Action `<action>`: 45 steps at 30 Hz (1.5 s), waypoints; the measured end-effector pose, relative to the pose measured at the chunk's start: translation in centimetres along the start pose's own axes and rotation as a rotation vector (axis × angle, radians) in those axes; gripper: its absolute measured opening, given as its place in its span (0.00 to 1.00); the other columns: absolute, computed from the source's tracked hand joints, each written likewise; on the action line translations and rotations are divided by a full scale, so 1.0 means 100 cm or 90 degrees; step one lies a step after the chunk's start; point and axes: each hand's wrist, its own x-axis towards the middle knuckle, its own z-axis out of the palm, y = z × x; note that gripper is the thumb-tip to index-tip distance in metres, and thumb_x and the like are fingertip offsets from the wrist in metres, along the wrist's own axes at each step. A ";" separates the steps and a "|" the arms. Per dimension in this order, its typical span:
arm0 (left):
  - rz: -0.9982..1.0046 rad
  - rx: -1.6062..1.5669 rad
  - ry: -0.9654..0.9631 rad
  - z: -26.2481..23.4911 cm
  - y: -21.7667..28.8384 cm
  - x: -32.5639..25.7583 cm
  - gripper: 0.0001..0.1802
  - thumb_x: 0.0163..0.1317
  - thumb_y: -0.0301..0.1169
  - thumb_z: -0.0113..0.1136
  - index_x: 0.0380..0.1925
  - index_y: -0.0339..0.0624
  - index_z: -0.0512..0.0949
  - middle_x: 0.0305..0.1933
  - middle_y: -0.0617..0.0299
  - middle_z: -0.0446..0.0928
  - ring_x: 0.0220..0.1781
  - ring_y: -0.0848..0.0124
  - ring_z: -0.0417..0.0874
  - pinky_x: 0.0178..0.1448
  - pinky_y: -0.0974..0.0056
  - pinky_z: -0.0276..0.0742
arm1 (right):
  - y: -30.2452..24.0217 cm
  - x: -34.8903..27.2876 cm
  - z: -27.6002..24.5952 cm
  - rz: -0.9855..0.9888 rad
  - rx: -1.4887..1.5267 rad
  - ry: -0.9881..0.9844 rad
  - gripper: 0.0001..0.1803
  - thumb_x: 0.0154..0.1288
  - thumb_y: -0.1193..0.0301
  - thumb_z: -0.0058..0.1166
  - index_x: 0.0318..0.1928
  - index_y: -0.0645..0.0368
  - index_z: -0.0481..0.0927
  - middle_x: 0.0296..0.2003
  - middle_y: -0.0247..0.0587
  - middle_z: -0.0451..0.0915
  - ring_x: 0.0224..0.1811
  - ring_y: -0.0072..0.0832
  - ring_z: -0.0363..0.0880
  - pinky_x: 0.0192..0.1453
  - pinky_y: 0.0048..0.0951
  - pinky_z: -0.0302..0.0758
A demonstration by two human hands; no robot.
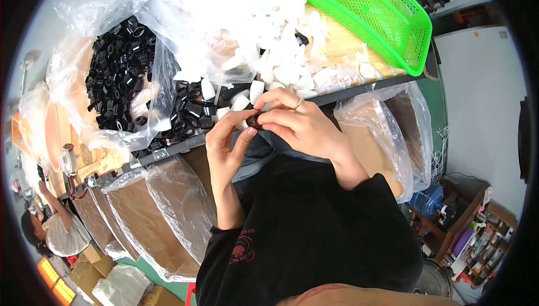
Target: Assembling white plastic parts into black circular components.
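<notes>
Sitting pinched between both hands (223, 142) (303, 125); a black piece (253, 121).

black tee (337, 222), red print (242, 250), ring (299, 103) on right hand (307, 127)

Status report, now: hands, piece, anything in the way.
Left hand and right hand together on small dark piece. Piece partly hidden. Loose white caps, black rings close beyond.

Super bright up top: the white parts (289, 73) left of the basket (418, 62) are blown out, detail basically gone. Can't tell where the light's coming from. Farther left of the basket, the black rings (120, 76) catch little glints. Below it, the shirt (331, 233) goes nearly flat black. Heavy fisheye bend, black rim.
</notes>
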 end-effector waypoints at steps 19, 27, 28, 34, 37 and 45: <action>0.045 -0.053 0.125 -0.017 -0.008 -0.015 0.17 0.63 0.18 0.57 0.52 0.29 0.75 0.49 0.57 0.76 0.46 0.75 0.74 0.51 0.73 0.68 | 0.054 -0.015 -0.073 0.222 -0.304 0.240 0.05 0.65 0.78 0.52 0.40 0.62 0.80 0.35 0.44 0.81 0.31 0.36 0.80 0.39 0.30 0.76; 0.142 -0.027 0.119 0.006 0.000 0.001 0.17 0.59 0.15 0.60 0.49 0.28 0.74 0.49 0.48 0.78 0.53 0.63 0.79 0.63 0.62 0.70 | 0.104 -0.011 -0.064 0.293 -0.507 0.195 0.10 0.58 0.70 0.62 0.35 0.63 0.79 0.39 0.49 0.81 0.36 0.41 0.81 0.42 0.37 0.75; 0.171 -0.017 0.122 0.009 0.003 0.004 0.17 0.59 0.15 0.60 0.49 0.27 0.74 0.49 0.48 0.79 0.53 0.63 0.80 0.62 0.62 0.71 | 0.105 -0.009 -0.061 0.301 -0.449 0.210 0.10 0.58 0.70 0.63 0.34 0.64 0.79 0.39 0.49 0.81 0.36 0.42 0.81 0.42 0.37 0.76; 0.245 0.071 0.126 0.014 0.013 0.020 0.15 0.56 0.15 0.62 0.45 0.30 0.78 0.45 0.51 0.82 0.49 0.62 0.82 0.57 0.62 0.74 | 0.042 0.003 -0.053 0.177 -0.225 0.376 0.06 0.61 0.84 0.57 0.38 0.64 0.82 0.35 0.44 0.84 0.37 0.28 0.83 0.42 0.27 0.77; 0.262 0.109 0.131 0.016 0.017 0.021 0.15 0.54 0.15 0.63 0.44 0.32 0.79 0.44 0.51 0.83 0.48 0.59 0.83 0.56 0.61 0.75 | 0.004 0.007 -0.041 -0.095 -0.067 0.317 0.06 0.58 0.85 0.59 0.37 0.65 0.81 0.35 0.45 0.84 0.36 0.33 0.82 0.42 0.30 0.78; 0.318 0.221 0.108 0.024 0.029 0.024 0.16 0.52 0.16 0.65 0.43 0.33 0.80 0.43 0.53 0.83 0.48 0.58 0.83 0.53 0.60 0.77 | -0.013 0.015 -0.021 -0.200 -0.112 0.246 0.08 0.52 0.81 0.65 0.34 0.63 0.81 0.35 0.41 0.85 0.34 0.38 0.81 0.38 0.32 0.78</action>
